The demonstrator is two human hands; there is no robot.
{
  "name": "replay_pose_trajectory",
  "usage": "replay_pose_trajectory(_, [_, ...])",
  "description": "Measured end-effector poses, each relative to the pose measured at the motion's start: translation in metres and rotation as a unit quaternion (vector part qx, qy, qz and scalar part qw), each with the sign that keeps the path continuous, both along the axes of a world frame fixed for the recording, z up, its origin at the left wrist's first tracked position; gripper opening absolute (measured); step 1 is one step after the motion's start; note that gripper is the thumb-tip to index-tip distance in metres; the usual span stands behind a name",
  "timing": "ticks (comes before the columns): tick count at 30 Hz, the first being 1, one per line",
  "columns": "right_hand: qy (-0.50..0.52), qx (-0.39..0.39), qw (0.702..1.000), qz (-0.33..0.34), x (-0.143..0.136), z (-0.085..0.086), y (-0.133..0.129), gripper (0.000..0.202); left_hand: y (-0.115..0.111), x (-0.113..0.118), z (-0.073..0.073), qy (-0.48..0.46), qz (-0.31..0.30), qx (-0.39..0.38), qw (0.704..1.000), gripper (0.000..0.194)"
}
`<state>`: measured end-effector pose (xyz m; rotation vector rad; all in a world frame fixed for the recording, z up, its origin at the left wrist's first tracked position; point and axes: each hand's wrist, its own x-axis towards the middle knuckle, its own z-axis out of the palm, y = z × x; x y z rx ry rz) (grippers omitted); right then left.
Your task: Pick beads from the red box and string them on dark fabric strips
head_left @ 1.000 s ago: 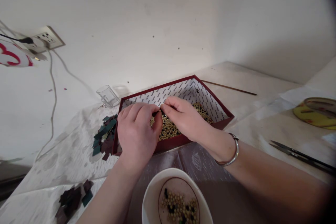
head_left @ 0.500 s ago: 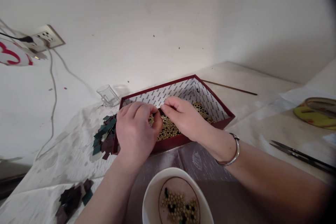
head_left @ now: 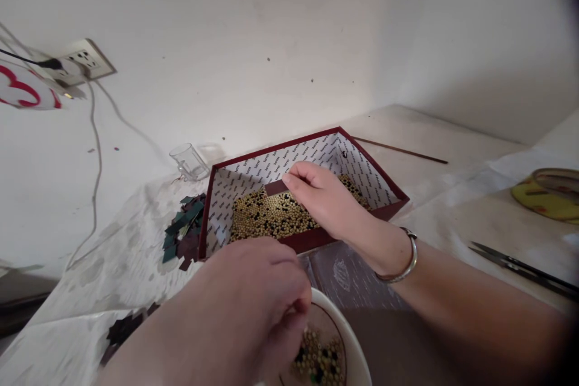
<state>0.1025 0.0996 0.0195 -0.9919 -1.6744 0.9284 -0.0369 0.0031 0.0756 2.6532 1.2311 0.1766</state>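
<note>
My right hand [head_left: 319, 196] is above the dark red box [head_left: 386, 212], pinching the corner of a small flat brown piece [head_left: 275, 187]. Small gold and black beads [head_left: 262, 217] fill the bottom of that box, right under the piece. Closer to me, my left hand [head_left: 262, 295] hovers over the white bowl [head_left: 355, 344] with its fingers curled together; whatever they hold, if anything, is hidden. More gold, black and dark beads [head_left: 323, 359] lie in the bowl, partly covered by this hand.
A heap of green and brown flat pieces [head_left: 183, 232] lies left of the box, another dark heap [head_left: 124, 329] nearer me. A glass mug [head_left: 190, 163] stands behind. Thread snips [head_left: 520, 268], a thin stick [head_left: 400, 149] and a yellow roll [head_left: 538, 199] lie to the right.
My left hand has left the brown piece above the box and come down toward me over the bowl. My right hand stays in place, still pinching the piece.
</note>
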Motion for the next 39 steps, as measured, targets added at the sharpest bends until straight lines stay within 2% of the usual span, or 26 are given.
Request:
replay_pose_trajectory(2, [0.0, 0.003, 1.0, 0.001, 0.0, -0.001, 0.0, 0.029, 0.007, -0.004, -0.001, -0.008, 0.016, -0.034, 0.999, 0.009])
replay_pose_trajectory(5, [0.003, 0.007, 1.0, 0.001, -0.001, -0.001, 0.0, 0.029, 0.032, -0.017, -0.004, -0.059, 0.11, 0.005, 0.992, 0.011])
replay_pose_trajectory(8, [-0.001, -0.002, 1.0, -0.002, -0.001, -0.001, 0.0, 0.031, 0.06, -0.031, -0.018, -0.023, 0.218, 0.041, 0.975, 0.015])
replay_pose_trajectory(9, [-0.001, -0.007, 1.0, -0.003, -0.002, 0.0, 0.0, 0.031, 0.068, -0.035, -0.024, 0.006, 0.229, 0.032, 0.973, 0.017])
replay_pose_trajectory(12, [0.001, -0.016, 1.0, -0.005, -0.001, 0.0, -0.001, 0.03, 0.083, -0.04, -0.042, 0.066, 0.211, -0.018, 0.975, 0.016])
replay_pose_trajectory(14, [0.0, -0.012, 1.0, -0.005, -0.001, 0.0, -0.002, 0.029, 0.086, -0.039, -0.048, 0.086, 0.203, -0.032, 0.975, 0.018])
replay_pose_trajectory(21, [-0.003, -0.015, 1.0, -0.006, -0.001, 0.001, -0.004, 0.029, 0.083, -0.029, -0.042, 0.205, 0.179, -0.048, 0.961, 0.027])
replay_pose_trajectory(28, [0.005, -0.016, 1.0, -0.007, -0.001, 0.0, -0.003, 0.028, 0.096, -0.025, -0.052, 0.319, 0.176, -0.075, 0.928, 0.026])
replay_pose_trajectory(35, [0.015, -0.013, 1.0, -0.007, -0.001, -0.002, 0.0, 0.028, 0.098, -0.025, -0.049, 0.319, 0.192, -0.059, 0.926, 0.017])
replay_pose_trajectory(39, [0.011, -0.021, 1.0, -0.001, 0.0, -0.001, 0.0, 0.028, 0.093, -0.031, -0.047, 0.26, 0.228, 0.029, 0.938, 0.037])
